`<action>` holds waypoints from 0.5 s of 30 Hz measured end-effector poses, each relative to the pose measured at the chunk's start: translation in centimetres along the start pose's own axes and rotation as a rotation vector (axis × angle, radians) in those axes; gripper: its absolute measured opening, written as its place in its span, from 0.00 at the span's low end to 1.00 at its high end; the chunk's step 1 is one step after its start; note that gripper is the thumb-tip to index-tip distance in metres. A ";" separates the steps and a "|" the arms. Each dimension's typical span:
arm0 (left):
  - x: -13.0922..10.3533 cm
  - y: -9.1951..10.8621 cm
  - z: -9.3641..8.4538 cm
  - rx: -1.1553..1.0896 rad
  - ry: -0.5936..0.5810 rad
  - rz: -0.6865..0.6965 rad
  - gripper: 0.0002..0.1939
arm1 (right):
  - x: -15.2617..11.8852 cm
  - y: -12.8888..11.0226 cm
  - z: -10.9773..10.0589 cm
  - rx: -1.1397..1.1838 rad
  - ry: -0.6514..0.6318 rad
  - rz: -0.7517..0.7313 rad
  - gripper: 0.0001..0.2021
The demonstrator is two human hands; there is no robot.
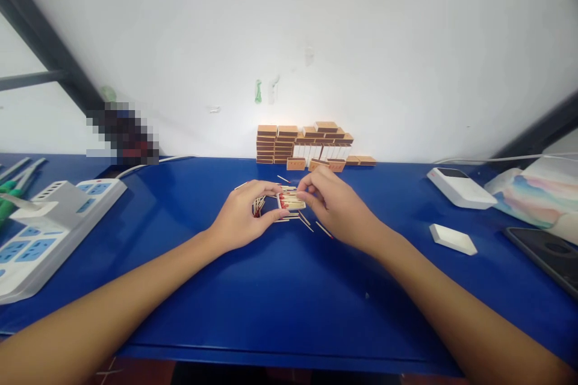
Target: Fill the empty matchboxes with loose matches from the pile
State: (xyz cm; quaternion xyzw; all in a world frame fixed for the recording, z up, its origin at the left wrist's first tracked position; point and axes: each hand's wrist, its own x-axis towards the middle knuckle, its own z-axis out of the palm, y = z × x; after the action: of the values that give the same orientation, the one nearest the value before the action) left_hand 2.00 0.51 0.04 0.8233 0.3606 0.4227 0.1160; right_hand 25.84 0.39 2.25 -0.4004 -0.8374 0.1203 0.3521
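Note:
A small white matchbox tray (298,206) full of red-tipped matches (291,198) lies on the blue table. My left hand (246,213) curves around its left end, with thumb and forefinger closed on the tray's sides. Over the tray's right end, the fingers of my right hand (327,201) are pinched together; whatever is between them is too small to make out. Loose matches (258,206) lie under my left palm, and a few more, such as one stray match (324,229), are scattered around the tray.
Matchboxes (275,144) stand stacked against the white wall at the back. On the left is a power strip (67,234) with a plugged-in adapter. To the right lie a white device (460,187), a small white block (453,239), a dark phone (546,252) and a pastel packet (524,195).

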 end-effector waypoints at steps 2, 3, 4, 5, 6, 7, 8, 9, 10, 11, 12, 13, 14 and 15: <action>0.0 0.1 0.0 -0.015 0.001 -0.015 0.18 | -0.1 0.0 0.1 -0.028 -0.037 -0.020 0.04; -0.1 0.1 -0.1 -0.022 0.000 -0.022 0.19 | -0.2 0.0 0.2 -0.039 -0.044 -0.026 0.04; -0.1 0.1 -0.1 -0.026 -0.002 -0.024 0.19 | -0.2 -0.1 0.2 -0.050 -0.042 -0.028 0.04; -0.1 0.2 -0.1 -0.027 -0.006 -0.022 0.19 | -0.2 -0.1 0.3 -0.057 -0.039 -0.028 0.04; -0.1 0.2 -0.1 -0.026 -0.010 -0.016 0.18 | -0.3 -0.2 0.3 -0.061 -0.034 -0.026 0.04; -0.1 0.3 -0.2 -0.025 -0.017 -0.007 0.18 | -0.3 -0.3 0.4 -0.061 -0.033 -0.022 0.05; -0.1 0.3 -0.2 -0.023 -0.023 0.004 0.17 | -0.3 -0.4 0.4 -0.059 -0.034 -0.018 0.05; -0.1 0.3 -0.2 -0.020 -0.028 0.012 0.17 | -0.3 -0.4 0.4 -0.056 -0.038 -0.015 0.05; -0.1 0.3 -0.2 -0.015 -0.030 0.016 0.17 | -0.3 -0.5 0.4 -0.054 -0.040 -0.013 0.05; -0.1 0.3 -0.1 -0.010 -0.032 0.016 0.17 | -0.3 -0.5 0.3 -0.054 -0.042 -0.014 0.05; -0.1 0.2 -0.1 -0.005 -0.031 0.013 0.17 | -0.3 -0.4 0.3 -0.055 -0.046 -0.018 0.05; -0.1 0.2 -0.1 -0.002 -0.029 0.008 0.17 | -0.3 -0.3 0.2 -0.056 -0.049 -0.021 0.05; -0.1 0.2 -0.2 -0.002 -0.027 0.002 0.18 | -0.2 -0.2 0.1 -0.056 -0.052 -0.025 0.05; -0.1 0.1 -0.2 -0.003 -0.025 -0.004 0.18 | -0.2 0.0 0.0 -0.056 -0.055 -0.026 0.05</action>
State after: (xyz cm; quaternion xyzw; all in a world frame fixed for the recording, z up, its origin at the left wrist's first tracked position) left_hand 1.91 0.36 0.18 0.8276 0.3600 0.4127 0.1227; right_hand 25.95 0.28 2.18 -0.3956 -0.8550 0.1030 0.3191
